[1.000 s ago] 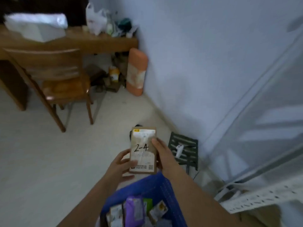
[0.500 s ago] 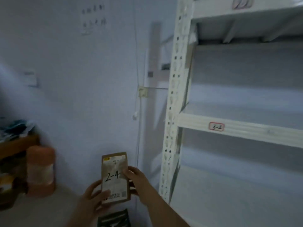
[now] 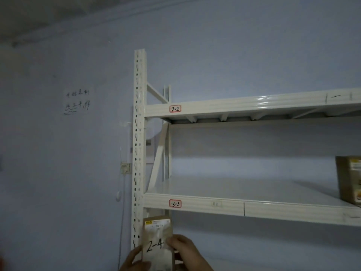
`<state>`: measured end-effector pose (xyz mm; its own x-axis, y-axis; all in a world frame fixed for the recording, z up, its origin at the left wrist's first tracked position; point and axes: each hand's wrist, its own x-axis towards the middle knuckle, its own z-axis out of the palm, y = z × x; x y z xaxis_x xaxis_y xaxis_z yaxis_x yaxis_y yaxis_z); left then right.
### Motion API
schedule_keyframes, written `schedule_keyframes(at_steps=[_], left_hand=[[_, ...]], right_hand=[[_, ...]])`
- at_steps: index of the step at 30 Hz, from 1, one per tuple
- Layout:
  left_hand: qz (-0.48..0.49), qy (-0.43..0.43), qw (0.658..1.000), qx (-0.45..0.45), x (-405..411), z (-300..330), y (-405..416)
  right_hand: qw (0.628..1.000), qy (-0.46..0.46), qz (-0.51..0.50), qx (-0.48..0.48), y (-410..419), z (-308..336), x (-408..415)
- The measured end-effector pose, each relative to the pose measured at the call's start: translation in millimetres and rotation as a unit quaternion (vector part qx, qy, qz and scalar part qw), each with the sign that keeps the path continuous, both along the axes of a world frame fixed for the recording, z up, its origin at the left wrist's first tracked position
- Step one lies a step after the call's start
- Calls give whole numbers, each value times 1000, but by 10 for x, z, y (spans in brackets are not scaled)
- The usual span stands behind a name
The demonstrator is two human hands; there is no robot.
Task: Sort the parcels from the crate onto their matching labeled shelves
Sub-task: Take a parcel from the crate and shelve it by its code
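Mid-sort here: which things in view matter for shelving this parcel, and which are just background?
Job: parcel marked 2-4, held by left hand and right hand; shelf label 2-2; shelf label 3-2.

Background: brown box already on the 3-2 shelf; handwritten wall note; wall socket.

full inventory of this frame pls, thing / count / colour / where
Flat brown cardboard parcel marked 2-4: 1, brown with a white label, bottom centre, held in both hands.
Cream metal shelving rack: 1, cream, centre to right, two shelf levels in view.
Red-bordered shelf tag 2-2: 1, white and red, left end of the upper beam.
Red-bordered shelf tag 3-2: 1, white and red, left end of the lower beam.
Brown cardboard box: 1, brown, on the 3-2 shelf at the right edge, cut off.
Handwritten paper note: 1, pale, on the wall left of the rack.
Wall socket with cord: 1, white, left of the upright.
Left hand: 1, grips the parcel's left edge.
Right hand: 1, grips its right edge.
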<state>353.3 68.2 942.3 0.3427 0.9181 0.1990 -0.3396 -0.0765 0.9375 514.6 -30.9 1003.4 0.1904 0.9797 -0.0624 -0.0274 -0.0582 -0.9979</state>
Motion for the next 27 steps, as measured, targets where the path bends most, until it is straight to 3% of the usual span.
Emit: schedule_keyframes(at_steps=[5,6,8,10,12,15,22,27], left_hand=[[-107,44,989,93,291,315,-720],[-140,89,980,109,324,446,-932],[-143,174,973,57,550,622,-1262],[-165,246,951,93,884,803,-1463],[-213,192,953,96,1261,935,-1748],[-173,121,976,53,2112,841,-2192],[-277,69,958,35,3763,1036,-3127],[-344,57,934,77,4814,1169,-3618]], right_hand=[[1000,-9,-17,21,-435,101,474],[999,-7,-24,28,-550,124,583],[998,-2,-40,48,-817,160,841],[996,-3,-68,61,-1140,210,1137],[992,-10,-106,67,-1485,250,1465],[984,-20,-160,81,-2043,289,1974],[935,-10,-327,138,-3288,385,3251],[886,-29,-431,169,-3981,531,4042]])
